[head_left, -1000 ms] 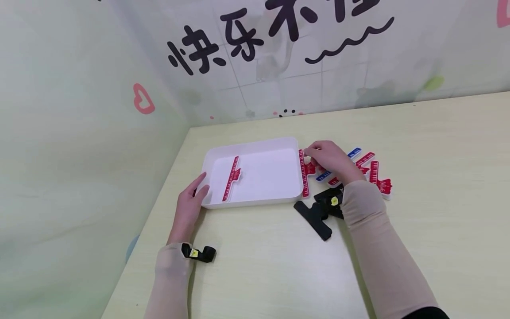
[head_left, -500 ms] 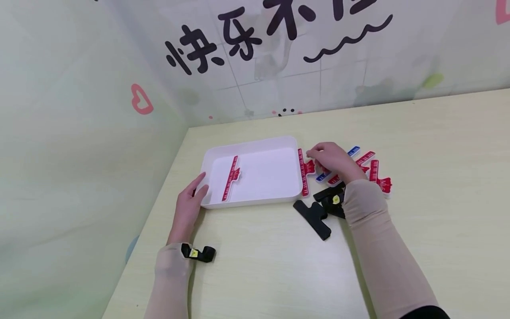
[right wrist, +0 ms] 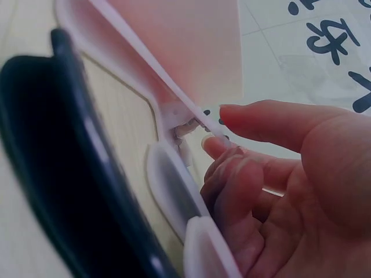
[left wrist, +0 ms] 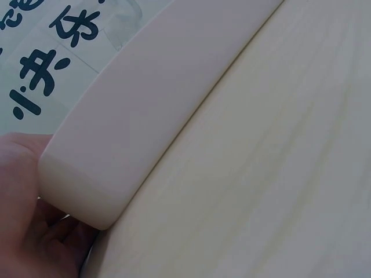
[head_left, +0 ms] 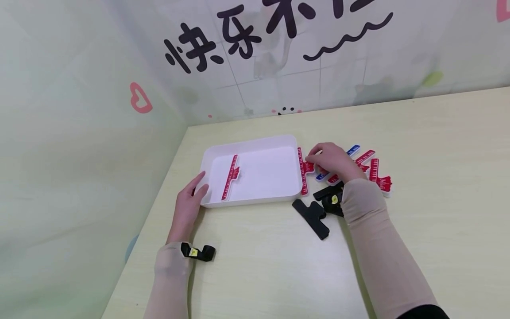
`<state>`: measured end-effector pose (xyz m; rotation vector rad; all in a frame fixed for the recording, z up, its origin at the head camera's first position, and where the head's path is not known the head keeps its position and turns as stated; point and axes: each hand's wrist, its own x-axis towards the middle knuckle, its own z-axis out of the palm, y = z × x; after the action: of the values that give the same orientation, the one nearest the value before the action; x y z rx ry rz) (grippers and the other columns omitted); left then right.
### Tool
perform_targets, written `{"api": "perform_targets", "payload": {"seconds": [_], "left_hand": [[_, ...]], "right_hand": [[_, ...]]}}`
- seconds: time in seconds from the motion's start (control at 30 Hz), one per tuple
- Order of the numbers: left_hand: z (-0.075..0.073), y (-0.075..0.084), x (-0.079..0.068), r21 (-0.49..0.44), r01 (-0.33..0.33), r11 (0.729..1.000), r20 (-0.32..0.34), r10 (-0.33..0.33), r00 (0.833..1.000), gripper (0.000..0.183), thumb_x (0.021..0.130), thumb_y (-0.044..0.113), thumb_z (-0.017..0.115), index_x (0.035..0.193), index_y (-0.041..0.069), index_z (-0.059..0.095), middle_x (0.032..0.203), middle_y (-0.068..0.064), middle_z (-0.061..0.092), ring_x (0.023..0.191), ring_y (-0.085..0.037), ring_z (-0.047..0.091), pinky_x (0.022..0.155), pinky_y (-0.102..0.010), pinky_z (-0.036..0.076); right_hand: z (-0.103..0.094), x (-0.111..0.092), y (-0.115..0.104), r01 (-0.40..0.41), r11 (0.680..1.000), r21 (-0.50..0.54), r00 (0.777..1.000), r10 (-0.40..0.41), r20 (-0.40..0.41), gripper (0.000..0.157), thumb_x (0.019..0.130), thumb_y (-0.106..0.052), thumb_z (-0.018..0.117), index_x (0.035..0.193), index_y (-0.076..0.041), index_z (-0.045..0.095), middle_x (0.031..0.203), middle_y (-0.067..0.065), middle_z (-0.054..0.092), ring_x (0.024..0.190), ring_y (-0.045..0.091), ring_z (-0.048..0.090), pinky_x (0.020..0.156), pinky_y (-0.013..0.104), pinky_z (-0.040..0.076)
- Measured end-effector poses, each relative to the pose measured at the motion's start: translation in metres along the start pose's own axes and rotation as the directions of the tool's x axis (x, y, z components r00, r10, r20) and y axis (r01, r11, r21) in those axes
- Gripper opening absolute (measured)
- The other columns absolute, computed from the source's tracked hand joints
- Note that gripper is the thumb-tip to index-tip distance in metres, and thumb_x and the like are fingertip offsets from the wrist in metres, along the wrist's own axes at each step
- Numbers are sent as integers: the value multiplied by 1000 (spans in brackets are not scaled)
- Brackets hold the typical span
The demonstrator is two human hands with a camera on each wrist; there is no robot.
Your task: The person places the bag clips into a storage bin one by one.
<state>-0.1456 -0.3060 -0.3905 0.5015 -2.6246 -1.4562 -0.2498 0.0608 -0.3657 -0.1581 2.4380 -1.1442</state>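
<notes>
My left hand [head_left: 189, 201] is at the left end of a shallow white tray [head_left: 267, 173], its thumb and fingers apart at the corner. The left wrist view has the thumb on one side of the tray wall [left wrist: 133, 104] and curled fingers beneath the corner. In the tray lies a red clip [head_left: 228, 181] with ruler-like marks. A similar red clip [head_left: 302, 177] lies along the tray's right side. My right hand [head_left: 330, 157] pinches at its handle; in the right wrist view, thumb and index finger [right wrist: 261, 124] lie either side of the handle end.
Under and beyond the right hand lie more clips: a blue clip [head_left: 353, 149], and a red clip [head_left: 373, 170] at the far right. A black clip [head_left: 312, 217] lies in front, another partly behind the wrist camera. A printed wall [head_left: 338, 84] backs the table.
My right fingertips have shifted slightly away from the tray's edge, then down to the red clip's handle. The left hand, tray and clips stay where they were.
</notes>
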Motion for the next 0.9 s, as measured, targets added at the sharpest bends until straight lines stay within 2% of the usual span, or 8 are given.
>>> {"api": "perform_targets", "payload": {"seconds": [0.3,0.57,0.7,0.9], "left_hand": [[1,0,0,-11,-3,1000,-1,3,1000,40,87,42,53,126,42,44,140,14,29,130,-9,20,106,-34,20],[1,0,0,4,3,1000,2,-3,1000,40,87,42,53,126,43,44,140,15,29,130,-8,20,106,-34,20],[1,0,1,-4,1,1000,0,-1,1000,40,87,42,53,126,43,44,140,14,29,130,-8,20,106,-33,20],[1,0,0,-12,-4,1000,8,5,1000,41,87,41,53,127,40,45,141,12,29,130,-9,20,106,-33,20]], "right_hand": [[1,1,1,23,999,-22,999,-22,37,32,86,-35,56,109,-13,54,84,9,57,69,22,54,63,30,45],[3,2,4,-11,996,-91,999,13,30,30,85,-39,58,94,-10,56,70,6,56,63,20,52,60,29,40],[2,1,3,-3,996,-86,1000,4,16,31,85,-39,57,91,-9,55,69,5,55,63,21,51,59,29,39],[1,-3,1,-6,999,-50,1000,6,1,29,86,-37,56,94,-9,54,78,7,56,68,22,51,61,29,40]]}}
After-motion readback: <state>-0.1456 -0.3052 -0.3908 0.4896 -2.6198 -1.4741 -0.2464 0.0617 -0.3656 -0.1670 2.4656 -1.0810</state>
